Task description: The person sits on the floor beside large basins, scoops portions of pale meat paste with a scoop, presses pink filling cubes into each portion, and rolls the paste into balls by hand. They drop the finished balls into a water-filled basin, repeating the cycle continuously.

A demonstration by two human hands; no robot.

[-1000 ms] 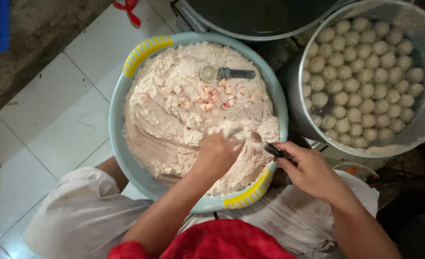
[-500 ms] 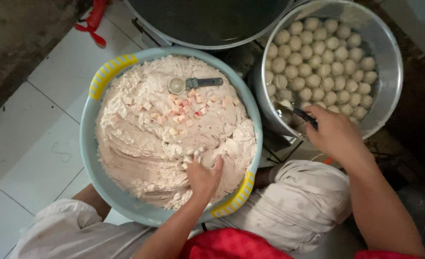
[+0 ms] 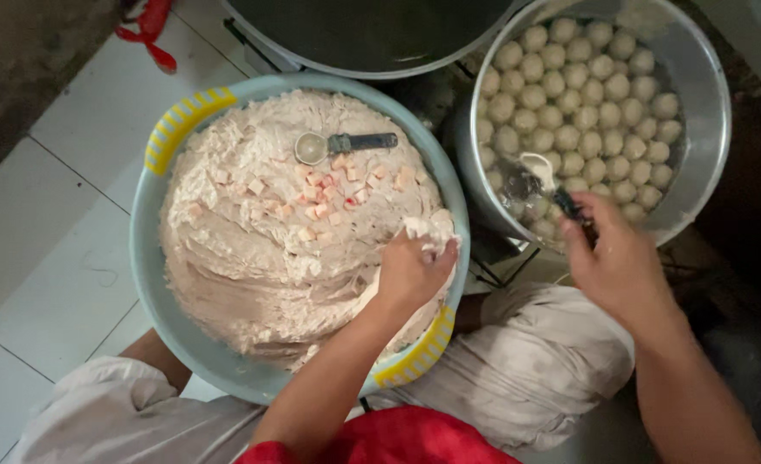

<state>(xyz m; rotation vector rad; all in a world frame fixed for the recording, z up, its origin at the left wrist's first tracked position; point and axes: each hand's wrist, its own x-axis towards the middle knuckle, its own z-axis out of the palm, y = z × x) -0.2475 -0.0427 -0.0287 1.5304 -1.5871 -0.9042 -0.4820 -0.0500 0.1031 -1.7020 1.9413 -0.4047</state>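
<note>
Squeezing paste [image 3: 268, 249] in the blue basin [image 3: 152, 283], left hand [image 3: 410, 275] fingers closed round a lump at the near rim; right hand [image 3: 617, 262] pinching a spoon [image 3: 539, 172] over the ball-filled pot [image 3: 707, 112] (water likely). Advisable: firm, even squeeze, clean scoop, gentle release.

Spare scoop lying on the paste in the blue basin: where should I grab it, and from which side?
Grip the spare scoop by its dark flat handle, coming from above on the basin's far right. The handle lies flat on the paste, pointing right; the round bowl end sits left.
</note>
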